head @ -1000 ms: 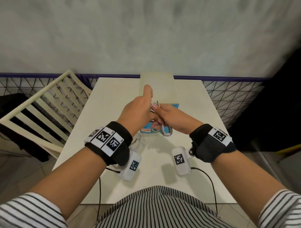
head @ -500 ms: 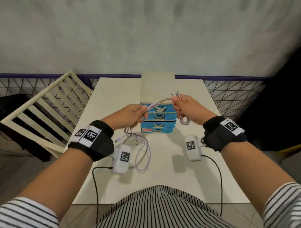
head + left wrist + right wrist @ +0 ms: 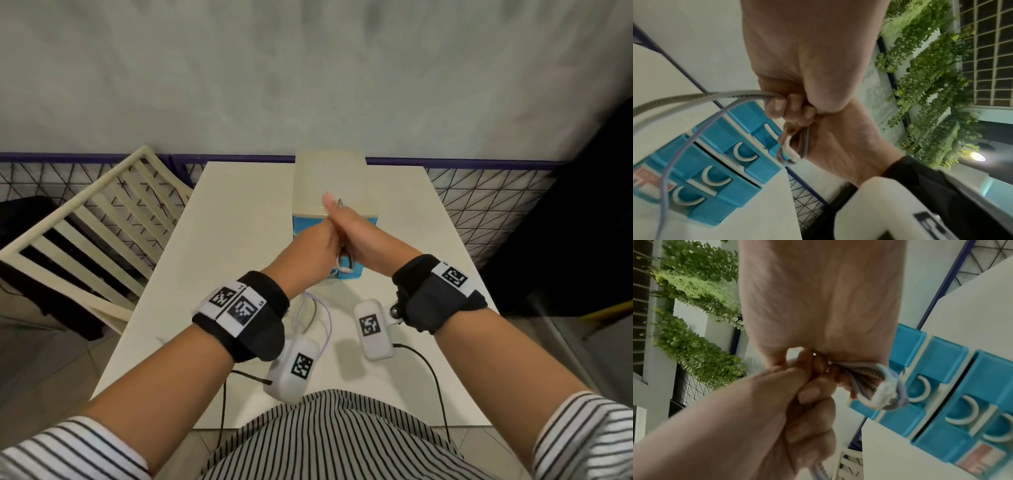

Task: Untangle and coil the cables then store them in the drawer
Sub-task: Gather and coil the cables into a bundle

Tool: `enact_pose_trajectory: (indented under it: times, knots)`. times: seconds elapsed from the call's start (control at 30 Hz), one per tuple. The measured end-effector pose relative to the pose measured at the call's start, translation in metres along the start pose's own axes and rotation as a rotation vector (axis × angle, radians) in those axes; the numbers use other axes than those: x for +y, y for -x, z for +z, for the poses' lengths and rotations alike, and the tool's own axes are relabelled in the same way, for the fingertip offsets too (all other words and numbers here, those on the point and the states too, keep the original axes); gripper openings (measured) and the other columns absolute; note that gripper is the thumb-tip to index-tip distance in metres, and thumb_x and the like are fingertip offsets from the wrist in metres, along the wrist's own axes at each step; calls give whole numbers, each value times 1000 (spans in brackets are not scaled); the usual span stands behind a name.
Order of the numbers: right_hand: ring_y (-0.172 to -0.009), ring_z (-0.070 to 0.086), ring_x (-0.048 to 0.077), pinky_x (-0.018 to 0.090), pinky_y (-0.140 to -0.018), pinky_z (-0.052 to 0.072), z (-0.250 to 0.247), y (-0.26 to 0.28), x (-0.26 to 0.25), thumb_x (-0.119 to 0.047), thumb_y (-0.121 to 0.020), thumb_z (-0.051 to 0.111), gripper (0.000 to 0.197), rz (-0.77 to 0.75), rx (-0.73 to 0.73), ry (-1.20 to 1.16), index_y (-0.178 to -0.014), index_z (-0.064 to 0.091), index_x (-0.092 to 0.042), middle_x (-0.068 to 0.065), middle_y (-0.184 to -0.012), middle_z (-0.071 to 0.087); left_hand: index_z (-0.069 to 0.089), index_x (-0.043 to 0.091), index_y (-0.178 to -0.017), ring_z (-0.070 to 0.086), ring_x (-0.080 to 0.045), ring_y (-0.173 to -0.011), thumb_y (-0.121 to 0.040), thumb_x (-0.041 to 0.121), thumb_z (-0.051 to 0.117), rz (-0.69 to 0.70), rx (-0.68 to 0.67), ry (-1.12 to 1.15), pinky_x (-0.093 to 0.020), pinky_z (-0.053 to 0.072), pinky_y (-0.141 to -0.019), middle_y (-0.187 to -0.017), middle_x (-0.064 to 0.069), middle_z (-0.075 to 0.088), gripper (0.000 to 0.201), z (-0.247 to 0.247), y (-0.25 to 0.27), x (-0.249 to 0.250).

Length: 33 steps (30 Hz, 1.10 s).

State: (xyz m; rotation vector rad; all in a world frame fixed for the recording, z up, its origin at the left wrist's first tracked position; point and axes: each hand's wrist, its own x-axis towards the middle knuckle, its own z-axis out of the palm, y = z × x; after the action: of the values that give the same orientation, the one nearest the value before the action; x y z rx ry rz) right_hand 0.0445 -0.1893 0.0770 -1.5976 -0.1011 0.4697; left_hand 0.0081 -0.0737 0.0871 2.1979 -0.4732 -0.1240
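Observation:
In the head view my left hand (image 3: 313,251) and right hand (image 3: 361,236) meet above the table, in front of the blue drawer unit (image 3: 371,222). My right hand (image 3: 818,308) grips a small coil (image 3: 881,386) of braided and lilac cable, whose loop end sticks out below the fist (image 3: 344,264). The fingers of my left hand (image 3: 781,105) are curled round the strands (image 3: 694,101) leading into that coil. The slack cable (image 3: 317,313) hangs down to the table between my wrists. All three drawers (image 3: 719,178) look closed.
The drawer unit's cream top (image 3: 329,181) stands at the back middle of the white table (image 3: 239,222). A cream slatted chair (image 3: 85,233) is on the left and a wire fence (image 3: 479,205) runs behind. A dark object (image 3: 582,222) stands on the right.
Half a second ago my hands were apart with cable stretched between them. Now the left hand has come back against the right hand's coil, and less slack lies on the table.

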Motion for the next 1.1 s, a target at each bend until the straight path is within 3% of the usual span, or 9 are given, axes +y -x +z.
enact_pose_trajectory:
  times: [0.07,0.13,0.2,0.3,0.43,0.67,0.8,0.93,1.1]
  knots:
    - [-114,60,22,35,-98,48,-1,0,3,-54,-93,47,61,0,-7,-33,-134,41,-9,13,-120,61,49,4,-127,53,-15,-83,-99,9,30,-19,11,-60,-16,41,-61,-98,-8,58,34,-2,0,2]
    - [-106,65,19,32,-93,52,0,2,5,-52,-96,42,52,-37,-5,-32,-122,51,-7,10,-107,66,47,7,-130,56,-16,-89,-100,13,29,-2,6,-51,-13,44,-66,-105,-10,61,36,-3,0,3]
    - [-83,66,12,30,-82,54,1,3,4,-54,-97,37,47,-102,72,49,-97,55,-12,2,-83,64,45,8,-132,60,-17,-94,-101,17,30,26,-14,-23,-17,47,-75,-108,-10,62,35,-5,-2,3]
    - [-50,42,6,25,-53,40,-3,0,-2,-51,-100,34,43,-220,255,13,-71,40,-19,-4,-61,39,55,5,-108,50,-11,-70,-100,17,32,22,-121,-35,-21,40,-65,-82,-2,55,26,-1,-5,-3]
    - [-47,37,9,26,-52,46,-9,-4,-20,-46,-100,38,40,-244,242,-491,-71,37,-19,-3,-60,30,47,29,-69,43,-14,-64,-100,29,30,-8,-174,13,-28,38,-66,-70,3,47,35,19,-2,-19]
    - [-38,25,4,15,-32,22,-21,-7,-27,-47,-98,42,39,-215,292,-564,-72,38,-18,-5,-57,25,46,20,-67,35,-8,-55,-99,35,37,-72,-226,189,-25,33,-59,-62,5,41,37,5,4,-35]
    - [-41,31,6,17,-36,32,-29,1,-24,-41,-99,45,34,-171,179,-298,-76,42,-17,-5,-56,31,54,22,-70,48,-5,-67,-96,28,46,-8,-100,18,-26,38,-67,-74,-3,59,28,-12,4,-48]
    - [-46,44,11,25,-47,47,-17,7,-20,-36,-101,43,32,-181,94,247,-79,49,-12,-2,-60,44,59,17,-79,47,-5,-59,-81,27,69,83,122,-9,-16,38,-55,-67,4,60,14,-17,1,-32]
    - [-63,57,8,23,-65,45,-10,10,-17,-35,-102,40,36,-233,113,590,-76,57,-17,-1,-73,62,31,17,-93,62,-23,-67,-67,20,82,68,216,87,-37,56,-66,-71,-11,64,57,-18,-2,-22]
